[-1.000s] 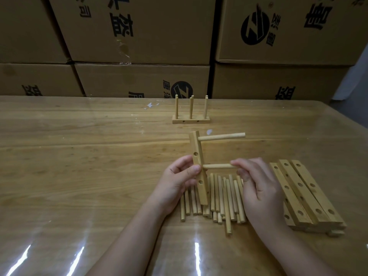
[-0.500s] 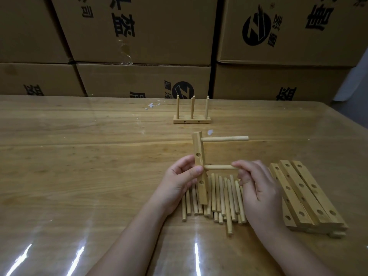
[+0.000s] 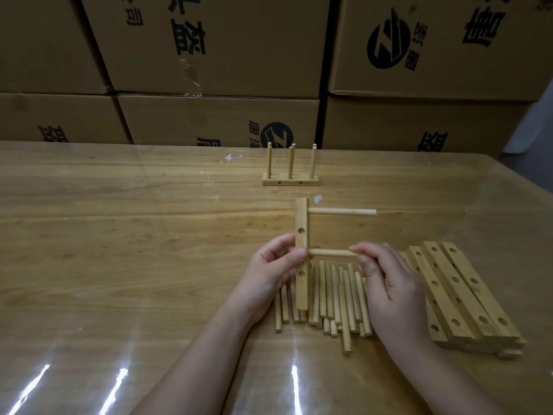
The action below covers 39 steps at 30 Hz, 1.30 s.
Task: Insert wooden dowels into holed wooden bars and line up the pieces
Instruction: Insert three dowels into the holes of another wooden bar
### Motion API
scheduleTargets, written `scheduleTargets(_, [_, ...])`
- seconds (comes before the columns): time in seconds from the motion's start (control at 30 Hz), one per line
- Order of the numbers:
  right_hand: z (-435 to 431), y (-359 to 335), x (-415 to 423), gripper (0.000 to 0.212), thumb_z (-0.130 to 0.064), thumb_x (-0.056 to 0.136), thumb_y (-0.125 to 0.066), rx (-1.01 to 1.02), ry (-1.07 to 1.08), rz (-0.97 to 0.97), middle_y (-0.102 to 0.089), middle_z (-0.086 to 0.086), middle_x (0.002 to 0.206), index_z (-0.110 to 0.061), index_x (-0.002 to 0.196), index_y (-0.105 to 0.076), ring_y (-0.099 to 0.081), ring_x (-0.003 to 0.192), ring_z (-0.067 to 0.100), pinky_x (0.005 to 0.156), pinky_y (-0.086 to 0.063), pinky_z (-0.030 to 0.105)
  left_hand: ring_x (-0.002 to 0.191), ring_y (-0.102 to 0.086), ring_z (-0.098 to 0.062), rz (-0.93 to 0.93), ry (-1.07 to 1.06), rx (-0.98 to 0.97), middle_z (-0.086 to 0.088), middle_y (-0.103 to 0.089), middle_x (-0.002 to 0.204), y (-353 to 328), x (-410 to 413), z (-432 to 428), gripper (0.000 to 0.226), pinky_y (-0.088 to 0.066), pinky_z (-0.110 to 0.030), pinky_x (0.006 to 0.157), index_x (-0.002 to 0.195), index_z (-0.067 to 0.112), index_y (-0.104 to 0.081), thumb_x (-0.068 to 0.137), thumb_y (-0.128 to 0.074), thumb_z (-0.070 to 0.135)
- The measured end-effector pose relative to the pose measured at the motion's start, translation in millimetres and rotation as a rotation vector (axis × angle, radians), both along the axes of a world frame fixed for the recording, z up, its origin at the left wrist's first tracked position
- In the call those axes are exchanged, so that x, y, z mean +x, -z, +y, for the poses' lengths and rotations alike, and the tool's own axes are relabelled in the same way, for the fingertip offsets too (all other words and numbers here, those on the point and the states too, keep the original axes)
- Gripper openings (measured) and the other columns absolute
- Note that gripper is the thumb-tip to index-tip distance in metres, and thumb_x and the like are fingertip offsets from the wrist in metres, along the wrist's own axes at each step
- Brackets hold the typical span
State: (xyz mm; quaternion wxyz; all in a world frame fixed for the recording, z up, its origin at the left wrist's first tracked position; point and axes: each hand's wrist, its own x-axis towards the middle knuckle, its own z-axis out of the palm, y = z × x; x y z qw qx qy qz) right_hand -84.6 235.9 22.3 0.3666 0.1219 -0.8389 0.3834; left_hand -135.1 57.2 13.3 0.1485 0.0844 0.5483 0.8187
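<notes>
Head view: a person is working at a wooden table [image 3: 119,235]. The left hand [image 3: 275,271] is gripping an upright holed bar [image 3: 301,223], fingers curled round its middle. One dowel [image 3: 341,211] is sticking out sideways near the bar's top, above both hands. The right hand [image 3: 392,289] is pinching a second dowel [image 3: 329,253], its tip meeting the bar between the two hands. Beyond the hands, a finished bar [image 3: 290,183] is standing with three upright dowels. Loose dowels [image 3: 329,298] are lying beneath the hands, and spare bars [image 3: 460,295] are stacked just right of the right hand, so most of the work is probably remaining. The left thumb is hiding how deep the second dowel is sitting.
</notes>
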Motion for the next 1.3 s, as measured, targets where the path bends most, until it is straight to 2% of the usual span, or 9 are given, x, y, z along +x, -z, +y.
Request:
scheduleTargets(0.17, [-0.1,1.3,0.6,0.020,-0.002,0.089,-0.053,-0.037,0.016,-0.065,-0.054,-0.018,0.078,-0.015,0.100,-0.064,-0.053,0.070,0.003,0.056,-0.038,0.009,0.102,-0.059,-0.025,-0.011,-0.038,-0.024,-0.015,-0.062,0.110,-2.0,0.7,1.2,0.056,-0.040,-0.050,0.103,0.123,0.006,-0.058,0.069,-0.068,0.017])
scheduleTargets(0.3, [-3.0,-0.6,1.9,0.018,-0.016,0.093,-0.050,0.033,-0.030,-0.097,-0.053,-0.019,0.075,-0.018,0.106,-0.062,-0.052,0.064,0.002,0.050,-0.037,0.007,0.081,-0.067,-0.014,-0.010,-0.015,0.047,-0.007,-0.071,0.096,-2.6,-0.5,-2.5,0.040,-0.056,-0.027,0.069,0.114,0.013,-0.068,0.074,-0.067,0.022])
scheduleTargets(0.43, [-1.7,-2.3,1.6,0.024,-0.028,0.094,-0.048,0.187,-0.021,-0.113,-0.054,-0.018,0.082,-0.014,0.104,-0.065,-0.050,0.065,-0.005,0.055,-0.040,0.008,0.067,-0.064,-0.007,0.009,-0.035,0.039,-0.001,-0.070,0.083,0.0,-0.5,-3.2,0.032,-0.052,-0.019,0.057,0.104,0.019,-0.074,0.074,-0.070,0.029])
scheduleTargets(0.6, [-5.0,-2.1,1.8,0.021,-0.027,0.093,-0.048,0.332,0.005,-0.154,-0.055,-0.012,0.076,-0.014,0.094,-0.064,-0.047,0.059,-0.001,0.049,-0.031,0.008,0.063,-0.061,-0.006,0.033,-0.083,-0.022,0.000,-0.067,0.077,-0.9,0.4,-0.6,0.030,-0.050,-0.019,0.054,0.099,0.021,-0.076,0.074,-0.069,0.035])
scheduleTargets(0.77, [-7.3,0.5,2.3,0.024,-0.024,0.093,-0.048,0.364,-0.036,-0.180,-0.063,-0.005,0.085,-0.011,0.104,-0.065,-0.058,0.070,0.009,0.055,-0.046,0.021,0.063,-0.062,-0.005,0.056,-0.066,-0.066,0.001,-0.068,0.075,-3.2,3.5,2.3,0.030,-0.050,-0.018,0.053,0.097,0.020,-0.075,0.071,-0.069,0.034])
scheduleTargets(0.9, [-7.7,0.4,2.6,0.025,-0.022,0.091,-0.049,0.322,-0.039,-0.169,-0.065,-0.003,0.083,-0.009,0.102,-0.067,-0.061,0.069,0.012,0.056,-0.050,0.027,0.060,-0.061,-0.004,0.061,-0.067,-0.079,0.003,-0.068,0.073,-4.8,4.9,2.8,0.026,-0.049,-0.017,0.052,0.095,0.023,-0.076,0.072,-0.068,0.033])
scheduleTargets(1.03, [-8.9,0.7,3.8,0.021,-0.019,0.088,-0.053,0.274,-0.052,-0.169,-0.064,-0.008,0.079,-0.011,0.100,-0.069,-0.059,0.066,0.007,0.056,-0.045,0.019,0.064,-0.061,-0.003,0.063,-0.053,-0.082,0.005,-0.069,0.075,-4.8,5.2,2.1,0.026,-0.050,-0.017,0.055,0.096,0.025,-0.076,0.072,-0.069,0.032])
scheduleTargets(1.17, [-8.0,2.2,3.3,0.020,-0.021,0.091,-0.053,0.226,-0.073,-0.209,-0.049,-0.023,0.073,-0.013,0.101,-0.068,-0.044,0.059,-0.011,0.055,-0.031,0.006,0.065,-0.061,-0.003,0.059,-0.045,-0.083,0.004,-0.069,0.077,-5.6,5.9,1.9,0.027,-0.050,-0.017,0.056,0.097,0.025,-0.075,0.072,-0.069,0.032])
scheduleTargets(1.3, [-6.9,3.4,1.8,0.024,-0.025,0.090,-0.049,0.199,-0.084,-0.215,-0.042,-0.028,0.063,-0.015,0.101,-0.069,-0.046,0.056,-0.009,0.052,-0.032,0.006,0.063,-0.060,-0.003,0.060,-0.054,-0.076,0.003,-0.068,0.074,-7.4,6.8,3.3,0.027,-0.050,-0.017,0.055,0.097,0.023,-0.075,0.071,-0.068,0.030])
